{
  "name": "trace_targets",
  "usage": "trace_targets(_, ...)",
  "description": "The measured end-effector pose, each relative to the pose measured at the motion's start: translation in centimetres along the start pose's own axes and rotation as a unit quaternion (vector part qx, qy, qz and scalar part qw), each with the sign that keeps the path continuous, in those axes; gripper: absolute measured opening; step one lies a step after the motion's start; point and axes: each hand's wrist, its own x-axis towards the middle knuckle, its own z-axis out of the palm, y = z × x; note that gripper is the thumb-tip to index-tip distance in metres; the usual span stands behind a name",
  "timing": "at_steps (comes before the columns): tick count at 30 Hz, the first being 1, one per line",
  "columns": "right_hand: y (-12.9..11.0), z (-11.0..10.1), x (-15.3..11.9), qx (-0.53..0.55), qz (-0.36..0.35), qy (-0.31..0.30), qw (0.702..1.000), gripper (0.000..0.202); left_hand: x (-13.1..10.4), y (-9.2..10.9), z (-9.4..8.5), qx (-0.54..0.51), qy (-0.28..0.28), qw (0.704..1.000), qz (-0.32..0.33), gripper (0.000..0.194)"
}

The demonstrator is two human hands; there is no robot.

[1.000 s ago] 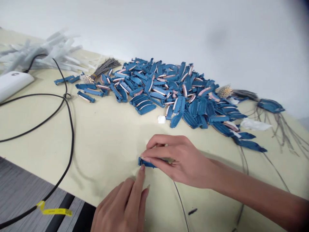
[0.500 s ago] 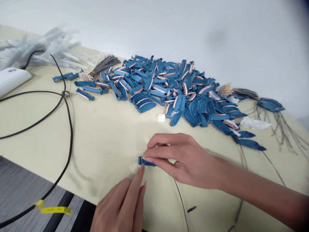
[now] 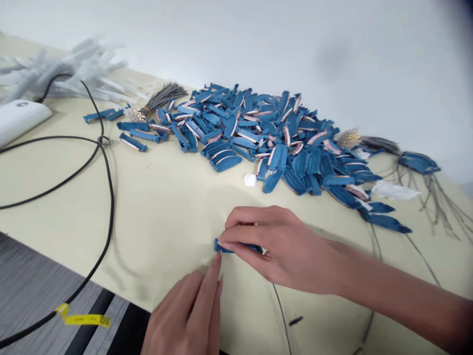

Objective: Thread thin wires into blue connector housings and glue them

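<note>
A narrow blue plastic piece (image 3: pixel 252 247) lies on the table, partly covered by my right hand (image 3: pixel 279 246). That hand's thumb and fingers are closed together on the left end of the piece. A thin pale wire end (image 3: pixel 218 245) shows by the fingertips. My left hand (image 3: pixel 188 310) comes in from below, its index finger stretched out, the tip touching the same end of the piece near the wire. Its other fingers are partly bent, with nothing seen in them. A thin grey wire (image 3: pixel 281 310) runs out below my right hand; where it joins is hidden.
A large heap of blue pieces (image 3: pixel 254 123) covers the back of the table. Grey wire bundles (image 3: pixel 166 94) lie at its sides. Clear tubes (image 3: pixel 74 74), a white device (image 3: pixel 22 118) and a looping black cable (image 3: pixel 110 197) with a yellow tag (image 3: pixel 86 319) are at left.
The view has shifted slightly. Both hands stay at the left end of the blue piece, and a little more of its right part shows under my right hand.
</note>
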Motion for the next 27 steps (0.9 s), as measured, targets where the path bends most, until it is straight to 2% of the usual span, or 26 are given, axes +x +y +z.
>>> trace_targets(11, 0.38, 0.43, 0.04, -0.024, -0.004, 0.002, 1.000, 0.017, -0.13, 0.05, 0.23, -0.001, -0.016, 1.000, -0.011, 0.033)
trace_targets(19, 0.39, -0.03, 0.28, 0.024, 0.015, 0.029, 0.999, 0.016, -0.13, 0.06, 0.02, -0.003, -0.027, 1.000, -0.012, 0.034)
trace_targets(27, 0.56, 0.48, -0.08, -0.035, 0.012, 0.007, 0.999, 0.020, 0.06, -0.11, 0.19, -0.019, -0.027, 0.999, -0.023, 0.033)
